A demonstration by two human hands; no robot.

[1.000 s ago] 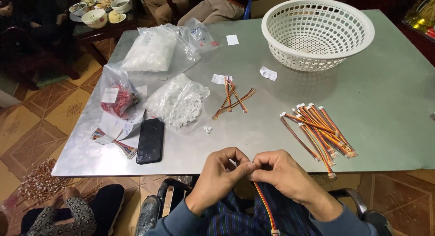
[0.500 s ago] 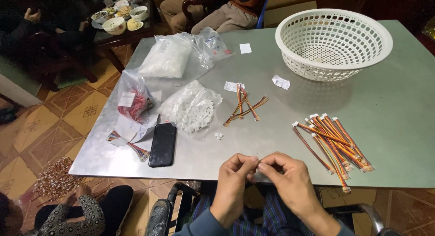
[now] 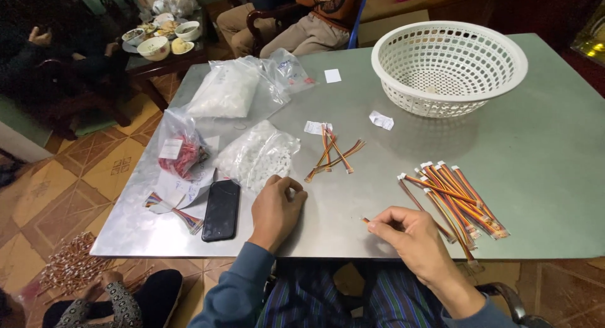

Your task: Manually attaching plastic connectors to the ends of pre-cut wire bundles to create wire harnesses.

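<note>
My left hand [image 3: 275, 210] rests on the metal table [image 3: 542, 177], fingers curled at the edge of a clear bag of small white parts [image 3: 257, 153]; whether it pinches a part I cannot tell. My right hand [image 3: 406, 236] pinches one end of a multicoloured ribbon cable [image 3: 366, 221] near the table's front edge. A pile of finished cables with white end connectors [image 3: 455, 195] lies just right of that hand. A few loose cables [image 3: 332, 155] lie crossed in the middle of the table.
A black phone [image 3: 221, 209] lies left of my left hand. Bags of red parts [image 3: 181, 155] and white parts [image 3: 224, 92] sit further left. A white plastic basket [image 3: 449, 66] stands at the back. Other people sit behind the table and on the floor.
My hands were together at the table's front edge working one cable. They have separated: the left reached forward to the bag of white parts, the right kept the cable.
</note>
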